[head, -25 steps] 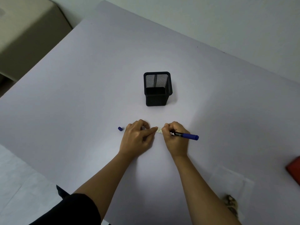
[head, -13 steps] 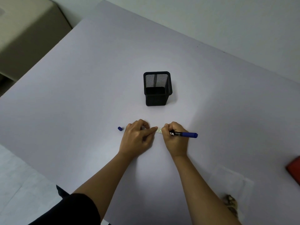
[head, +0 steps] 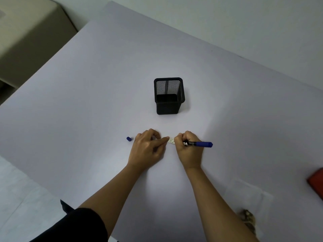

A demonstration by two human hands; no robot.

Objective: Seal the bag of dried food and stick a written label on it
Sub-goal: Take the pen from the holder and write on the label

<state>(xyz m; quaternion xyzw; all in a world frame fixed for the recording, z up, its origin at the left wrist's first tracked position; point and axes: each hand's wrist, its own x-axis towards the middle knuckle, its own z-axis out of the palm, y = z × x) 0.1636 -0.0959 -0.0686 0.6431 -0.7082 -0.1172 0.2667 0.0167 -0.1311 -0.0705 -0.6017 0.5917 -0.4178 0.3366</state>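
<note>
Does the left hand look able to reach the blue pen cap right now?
Probably yes: the cap lies beside the left hand, nothing between, though its forefinger holds down the label.

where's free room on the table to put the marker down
Bare table lies left of the mesh pen holder, beyond the cap. Another wide patch lies right of the holder, beyond the bag and red object. It is crowded at the label, between the left hand touching it and the right hand gripping the marker.
</note>
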